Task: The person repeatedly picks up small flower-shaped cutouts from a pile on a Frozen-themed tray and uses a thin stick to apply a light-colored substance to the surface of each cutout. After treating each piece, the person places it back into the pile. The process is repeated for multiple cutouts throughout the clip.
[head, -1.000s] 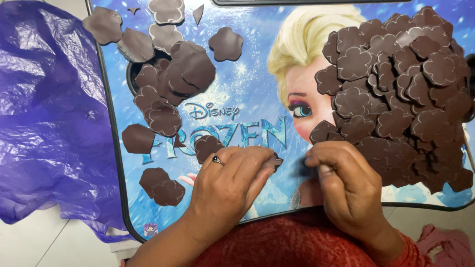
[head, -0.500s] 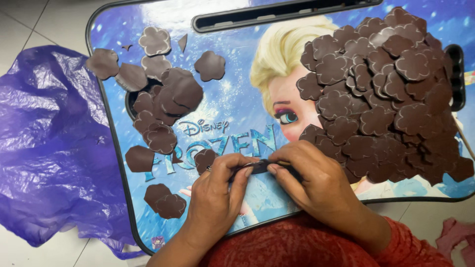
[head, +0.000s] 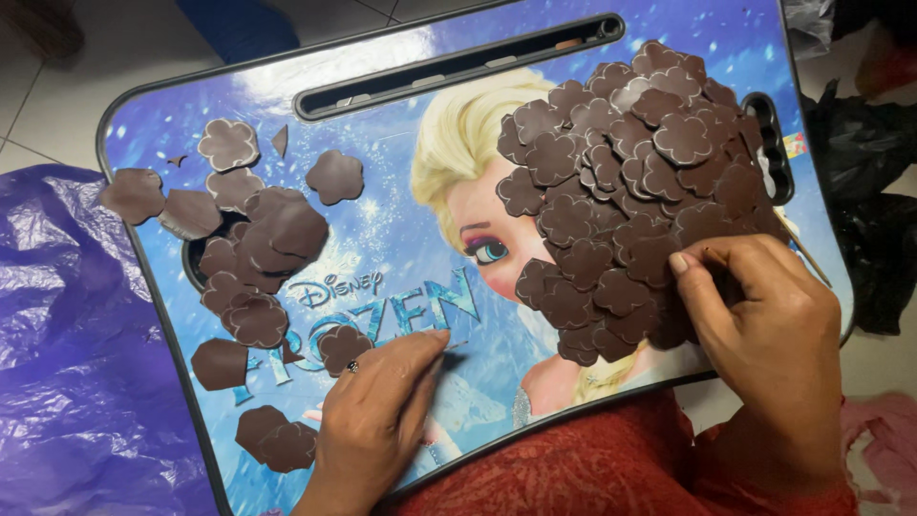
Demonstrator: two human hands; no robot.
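Observation:
A blue lap tray with a printed cartoon picture lies across my lap. A big heap of brown flower-shaped cutouts covers its right side. A smaller scatter of brown cutouts lies on the left. My right hand is at the lower right edge of the big heap, thumb and curled fingers pinched on a brown cutout there. A thin stick pokes out past its knuckles. My left hand rests flat on the tray's front, holding nothing, beside a single cutout.
A crumpled purple plastic bag lies on the tiled floor to the left. Black plastic bags sit to the right of the tray. A long slot runs along the tray's far edge, and pink cloth lies at the lower right.
Both hands were together at the tray's front, working one cutout. My right hand has since moved right and up to the big heap. My left hand has flattened onto the tray.

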